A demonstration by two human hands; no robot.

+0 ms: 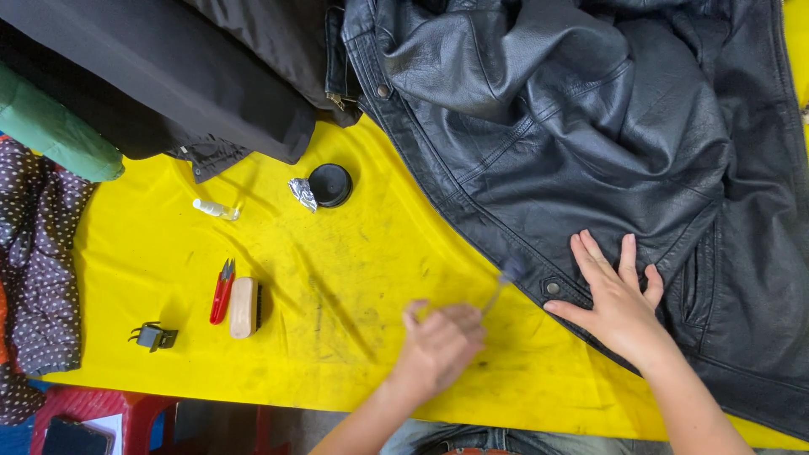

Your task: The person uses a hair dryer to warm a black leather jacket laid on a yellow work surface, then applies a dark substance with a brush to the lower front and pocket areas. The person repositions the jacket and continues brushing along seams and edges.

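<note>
At the far left edge, a dark cloth with small dots (34, 253) hangs beside the yellow table cover (354, 278), and a green roll (55, 135) lies above it. On the yellow cover near that edge sits a small black clip (153, 336). Just to its right lie red snips (222, 292) and a wooden brush (244, 307), side by side and almost touching. Higher up is a small clear bottle (215, 209), lying on its side. Farther right, a crumpled bit of silver foil (302, 193) rests against a round black tin (329, 184). A black cloth (168, 76) covers the top left of the table. Near the bottom middle, the left hand (438, 345) is curled tight around the handle of a thin brush (504, 282). The hand is blurry, so it looks like a small brush, but I cannot be sure. Its tip sits at the lower edge of the black leather jacket (590, 126), close to a round metal snap (553, 288). To the right, the right hand (615, 299) lies flat on the jacket with its fingers spread apart, pressing the leather down and holding nothing. The jacket is spread over the right side of the table, with a pocket slit (698, 291) just to the right of that hand.
</note>
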